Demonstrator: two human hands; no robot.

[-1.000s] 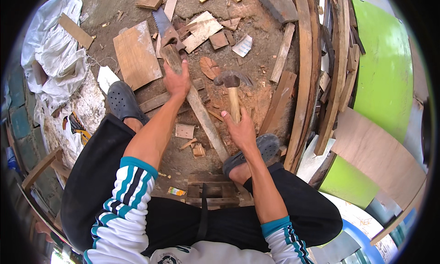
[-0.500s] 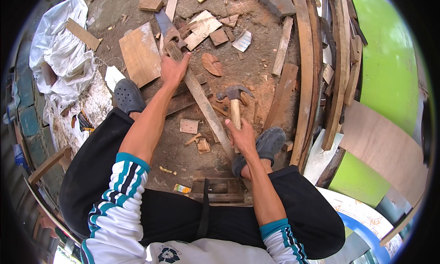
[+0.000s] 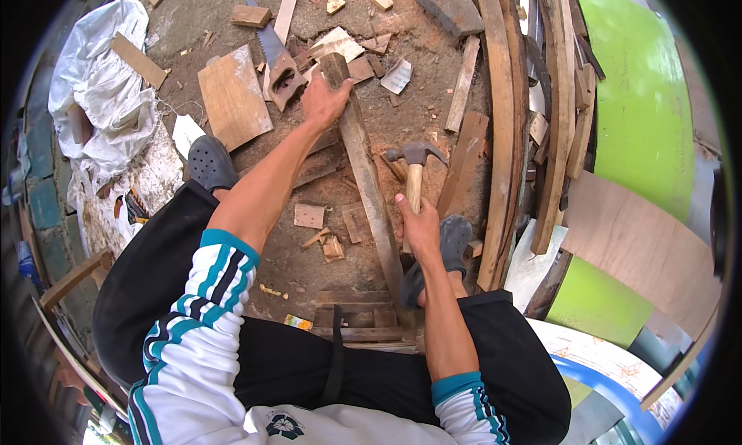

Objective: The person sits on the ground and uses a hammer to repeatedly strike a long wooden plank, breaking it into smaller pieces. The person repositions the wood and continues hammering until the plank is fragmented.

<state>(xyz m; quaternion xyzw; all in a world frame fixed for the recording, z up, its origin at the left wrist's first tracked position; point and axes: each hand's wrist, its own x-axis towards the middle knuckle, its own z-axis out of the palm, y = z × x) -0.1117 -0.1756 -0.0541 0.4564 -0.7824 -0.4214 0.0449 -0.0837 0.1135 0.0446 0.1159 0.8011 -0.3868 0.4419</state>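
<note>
My left hand grips the far end of a long wooden batten. The batten slants between my legs, its near end low by my right foot. My right hand is wrapped round the wooden handle of a claw hammer, whose dark head points away from me, just right of the batten. Left of my left hand lies a hand saw on the ground. Its handle lies close to my fingers. Near my feet sits a small wooden frame, partly hidden by my trousers.
Long boards are stacked along the right, beside a green sheet. A square wooden board and a white sack lie at left. Offcuts and a grey block are scattered on the dirt ground. Grey clogs cover my feet.
My left hand has moved right with the batten's far end, which is lifted and stands away from the saw handle. The hammer has shifted slightly right in my right hand.
</note>
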